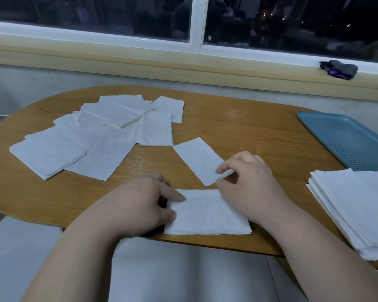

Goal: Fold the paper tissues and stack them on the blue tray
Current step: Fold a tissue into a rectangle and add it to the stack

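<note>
A folded white tissue (207,214) lies at the near edge of the wooden table (238,131). My left hand (144,205) presses on its left end with thumb and fingers. My right hand (247,188) pinches the near corner of a narrow folded tissue (198,158) that lies slanted just beyond. Several loose tissues (100,136) are spread over the table's left half. A neat pile of tissues (354,205) sits at the right edge. The blue tray (345,140), perforated, stands at the far right with nothing visible on it.
A window sill runs behind the table, with a dark cloth bundle (338,69) on it at the right. The table's near edge is just below my hands. Bare wood shows between the slanted tissue and the tray.
</note>
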{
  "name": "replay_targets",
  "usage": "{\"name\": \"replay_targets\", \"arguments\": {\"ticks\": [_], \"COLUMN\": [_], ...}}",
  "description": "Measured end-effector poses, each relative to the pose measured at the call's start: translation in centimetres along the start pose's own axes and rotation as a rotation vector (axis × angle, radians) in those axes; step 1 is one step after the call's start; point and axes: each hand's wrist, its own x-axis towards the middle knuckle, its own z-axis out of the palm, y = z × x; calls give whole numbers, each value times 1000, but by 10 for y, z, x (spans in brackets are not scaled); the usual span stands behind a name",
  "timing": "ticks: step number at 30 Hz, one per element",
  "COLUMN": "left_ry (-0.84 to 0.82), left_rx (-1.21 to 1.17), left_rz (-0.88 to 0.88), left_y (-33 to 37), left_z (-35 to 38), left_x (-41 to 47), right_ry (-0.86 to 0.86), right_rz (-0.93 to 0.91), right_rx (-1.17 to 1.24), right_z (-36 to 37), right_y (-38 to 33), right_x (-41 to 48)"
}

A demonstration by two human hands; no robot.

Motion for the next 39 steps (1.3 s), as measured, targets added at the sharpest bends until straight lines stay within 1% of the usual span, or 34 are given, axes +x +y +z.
{"name": "replay_targets", "arguments": {"ticks": [2, 4, 7, 11, 13, 16, 18, 22, 25, 27, 30, 32, 34, 37, 39], "left_ry": [-3, 13, 67, 205, 280, 362, 344, 235, 239, 216, 137, 120, 127, 144, 109], "left_rx": [-23, -52, -90, -105, -159, -237, -273, -345, -415, -520, -688, -761, -811, -824, -821], "left_rz": [0, 9, 17, -24, -34, -1, 44, 153, 187, 174, 192, 192, 176, 122, 93], "left_y": [1, 2, -1, -5, -5, -6, -6, 4, 13, 14, 15, 16, 16, 17, 17], "left_z": [0, -3, -8, -10, -10, -13, -13, -9, -7, -6, -6, -7, -7, -4, -2], "left_x": [-1, -2, -3, -1, -1, -2, -4, -10, -11, -10, -13, -15, -14, -12, -11], "right_ry": [-111, -176, -168, -142, -111, -81, -90, -125, -184, -182, -178, -171, -164, -176, -96], "right_rz": [3, -12, -53, -94, -76, -23, -19, -63, -47, 12, 201, 311, 321, 206, 124], "right_rx": [-70, -142, -230, -325, -244, -28, 113, 395, 525, 620, 805, 906, 927, 865, 735], "right_z": [4, 9, 13, 12, 4, -22, -41, -64, -68, -64, -54, -46, -41, -37, -31], "right_y": [-4, -4, -4, -6, -13, -29, -38, -45, -40, -33, -19, -13, -12, -19, -17], "right_x": [13, 21, 23, 24, 22, 14, 6, -6, -10, -12, -16, -20, -27, -38, -42]}}
